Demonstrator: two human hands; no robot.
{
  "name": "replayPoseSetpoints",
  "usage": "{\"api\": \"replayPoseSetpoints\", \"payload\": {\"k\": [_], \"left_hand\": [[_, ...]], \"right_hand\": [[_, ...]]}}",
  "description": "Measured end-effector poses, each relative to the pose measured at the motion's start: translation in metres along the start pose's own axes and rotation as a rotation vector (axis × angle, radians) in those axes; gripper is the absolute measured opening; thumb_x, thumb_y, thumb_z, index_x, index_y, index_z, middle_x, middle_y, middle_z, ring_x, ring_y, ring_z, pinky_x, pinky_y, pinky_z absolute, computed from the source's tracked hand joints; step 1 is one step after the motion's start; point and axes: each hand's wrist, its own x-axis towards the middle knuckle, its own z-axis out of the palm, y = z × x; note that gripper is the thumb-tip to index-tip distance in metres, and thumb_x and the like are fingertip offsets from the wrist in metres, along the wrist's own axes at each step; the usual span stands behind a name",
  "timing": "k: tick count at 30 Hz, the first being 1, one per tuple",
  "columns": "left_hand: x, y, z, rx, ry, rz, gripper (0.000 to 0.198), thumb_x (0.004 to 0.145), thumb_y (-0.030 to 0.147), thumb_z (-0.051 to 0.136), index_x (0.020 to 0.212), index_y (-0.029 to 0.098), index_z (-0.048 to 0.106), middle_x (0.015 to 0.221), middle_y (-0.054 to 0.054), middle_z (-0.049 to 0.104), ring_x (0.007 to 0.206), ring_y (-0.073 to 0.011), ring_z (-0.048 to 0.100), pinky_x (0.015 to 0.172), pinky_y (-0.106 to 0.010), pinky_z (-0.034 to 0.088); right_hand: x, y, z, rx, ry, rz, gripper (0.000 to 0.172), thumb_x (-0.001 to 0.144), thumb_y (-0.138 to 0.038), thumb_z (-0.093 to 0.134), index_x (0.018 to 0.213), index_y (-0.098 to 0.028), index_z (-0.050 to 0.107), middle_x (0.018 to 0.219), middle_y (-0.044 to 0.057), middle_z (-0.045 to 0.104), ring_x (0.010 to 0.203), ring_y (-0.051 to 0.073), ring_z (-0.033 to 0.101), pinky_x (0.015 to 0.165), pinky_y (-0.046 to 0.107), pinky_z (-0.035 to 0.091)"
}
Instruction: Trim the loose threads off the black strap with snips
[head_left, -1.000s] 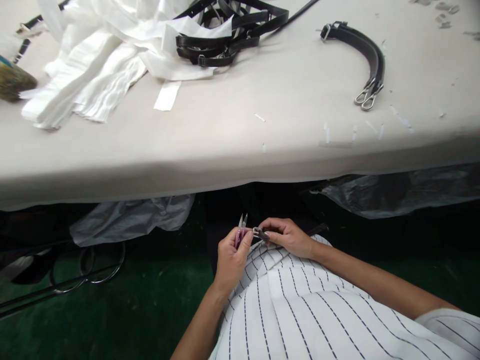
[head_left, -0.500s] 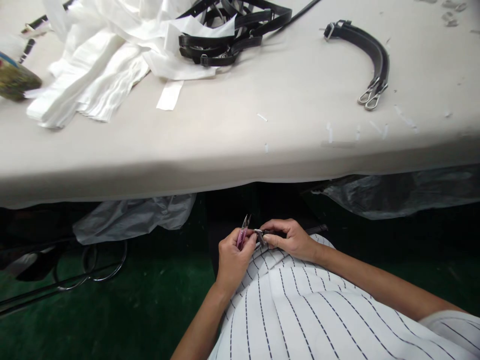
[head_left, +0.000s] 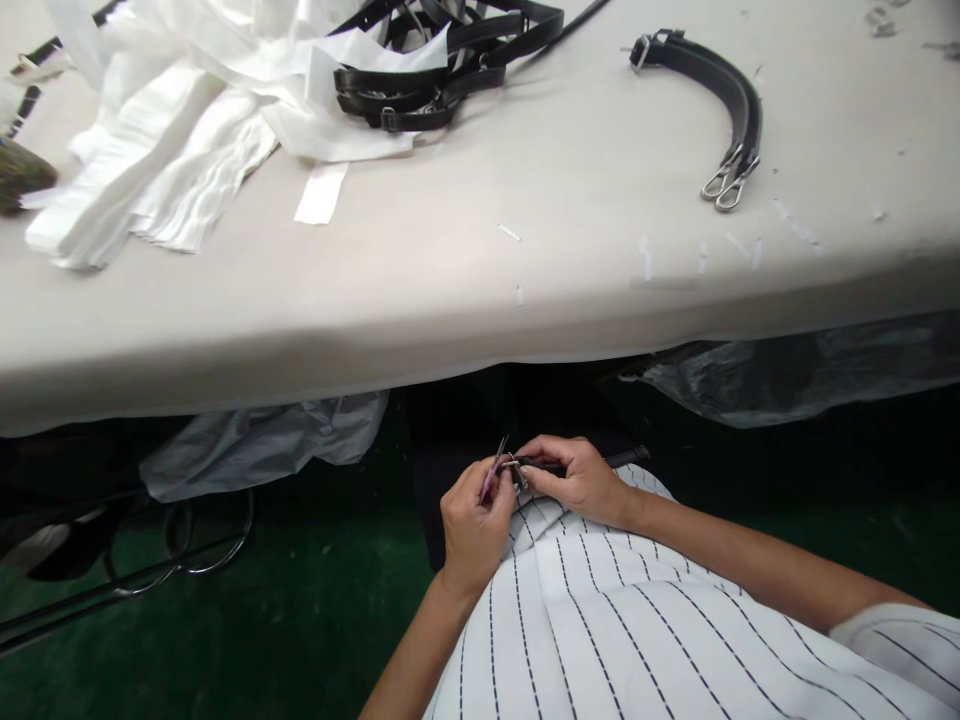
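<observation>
Over my lap, my left hand point(head_left: 475, 520) is closed around pink-handled thread snips point(head_left: 490, 480), whose points stick up past the fingers. Its thumb and fingertip also touch a small metal buckle point(head_left: 514, 466). My right hand point(head_left: 583, 482) pinches a narrow black strap point(head_left: 628, 457) right beside that buckle. One end of the strap juts out to the right behind the hand. Part of the strap is hidden by my fingers, and the exact grip on the buckle is too small to make out.
Ahead is a table with a pale cover point(head_left: 420, 290). On it lie white wrapping sheets point(head_left: 150, 150), a heap of black straps point(head_left: 420, 95), a folded strap with metal clips point(head_left: 720, 85) and paper scraps. Plastic sheeting point(head_left: 277, 440) hangs below the edge.
My left hand has turned slightly, so the snips tilt more to the right and look narrower. The right hand stays nearly in place. The view has shifted a little to the right.
</observation>
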Motion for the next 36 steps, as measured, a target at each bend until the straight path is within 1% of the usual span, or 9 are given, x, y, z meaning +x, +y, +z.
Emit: {"api": "replayPoseSetpoints", "payload": {"k": [3, 7, 12, 18, 22, 25, 28, 32, 36], "left_hand": [[0.002, 0.0, 0.0, -0.034, -0.029, 0.027, 0.016, 0.082, 0.022, 0.06, 0.093, 0.021, 0.072, 0.085, -0.006, 0.068, 0.075, -0.0188, 0.06, 0.071, -0.027, 0.046], [0.006, -0.003, -0.003, -0.039, -0.08, 0.005, 0.016, 0.083, 0.021, 0.058, 0.091, 0.02, 0.071, 0.084, -0.004, 0.068, 0.074, -0.0175, 0.061, 0.07, -0.026, 0.046], [0.016, -0.008, -0.008, -0.119, -0.193, -0.17, 0.016, 0.084, 0.025, 0.055, 0.086, 0.017, 0.07, 0.069, 0.0, 0.061, 0.061, -0.0126, 0.052, 0.057, -0.021, 0.039], [0.02, -0.019, -0.011, -0.401, -0.315, -0.415, 0.022, 0.083, 0.036, 0.06, 0.08, 0.014, 0.062, 0.052, 0.007, 0.036, 0.045, -0.0051, 0.027, 0.043, -0.017, 0.022], [0.018, -0.029, -0.009, -0.665, -0.366, -0.552, 0.03, 0.078, 0.041, 0.067, 0.075, 0.014, 0.055, 0.053, 0.009, 0.027, 0.043, -0.0028, 0.017, 0.04, -0.016, 0.013], [0.018, -0.033, -0.006, -0.686, -0.373, -0.598, 0.033, 0.075, 0.044, 0.07, 0.073, 0.014, 0.054, 0.053, 0.009, 0.026, 0.042, -0.0024, 0.015, 0.038, -0.016, 0.012], [0.019, -0.03, -0.007, -0.625, -0.287, -0.558, 0.03, 0.074, 0.041, 0.071, 0.082, 0.014, 0.06, 0.055, 0.008, 0.034, 0.043, -0.0032, 0.022, 0.039, -0.016, 0.017], [0.014, -0.019, -0.014, -0.246, -0.069, -0.319, 0.026, 0.08, 0.038, 0.065, 0.096, 0.018, 0.064, 0.065, 0.003, 0.048, 0.053, -0.0079, 0.039, 0.049, -0.019, 0.032], [0.009, -0.013, -0.016, -0.033, -0.111, -0.193, 0.02, 0.081, 0.036, 0.064, 0.089, 0.018, 0.066, 0.06, 0.004, 0.048, 0.055, -0.0094, 0.041, 0.053, -0.02, 0.034]], "right_hand": [[-0.002, -0.001, 0.001, 0.036, 0.003, 0.0, 0.021, 0.087, -0.031, 0.06, 0.101, -0.015, 0.066, 0.091, 0.006, 0.07, 0.081, 0.018, 0.068, 0.074, 0.03, 0.056], [-0.002, 0.002, 0.002, 0.088, -0.003, 0.002, 0.022, 0.088, -0.03, 0.06, 0.103, -0.014, 0.064, 0.091, 0.006, 0.07, 0.082, 0.018, 0.068, 0.077, 0.031, 0.057], [-0.003, 0.005, 0.002, 0.044, 0.035, 0.053, 0.032, 0.084, -0.03, 0.065, 0.112, -0.016, 0.059, 0.085, 0.004, 0.069, 0.078, 0.018, 0.068, 0.076, 0.031, 0.057], [-0.001, 0.001, 0.001, 0.08, -0.03, 0.081, 0.028, 0.086, -0.032, 0.062, 0.108, -0.015, 0.067, 0.098, 0.007, 0.07, 0.089, 0.021, 0.067, 0.082, 0.034, 0.056], [0.003, 0.004, -0.001, 0.176, -0.065, 0.171, 0.027, 0.082, -0.032, 0.067, 0.101, -0.013, 0.069, 0.089, 0.007, 0.071, 0.082, 0.02, 0.068, 0.077, 0.033, 0.055], [0.006, 0.009, -0.002, 0.238, -0.064, 0.257, 0.026, 0.077, -0.033, 0.071, 0.092, -0.011, 0.07, 0.074, 0.006, 0.07, 0.069, 0.017, 0.066, 0.068, 0.029, 0.053], [0.009, 0.011, -0.003, 0.261, -0.031, 0.352, 0.025, 0.075, -0.033, 0.073, 0.087, -0.011, 0.07, 0.062, 0.002, 0.066, 0.057, 0.012, 0.059, 0.057, 0.024, 0.048], [0.01, 0.007, -0.002, 0.215, 0.04, 0.386, 0.025, 0.073, -0.033, 0.073, 0.083, -0.011, 0.07, 0.057, 0.001, 0.062, 0.053, 0.011, 0.056, 0.053, 0.024, 0.044], [0.01, 0.004, 0.001, 0.18, 0.075, 0.357, 0.025, 0.074, -0.033, 0.072, 0.083, -0.01, 0.07, 0.058, 0.001, 0.063, 0.056, 0.013, 0.057, 0.056, 0.026, 0.046]]}}
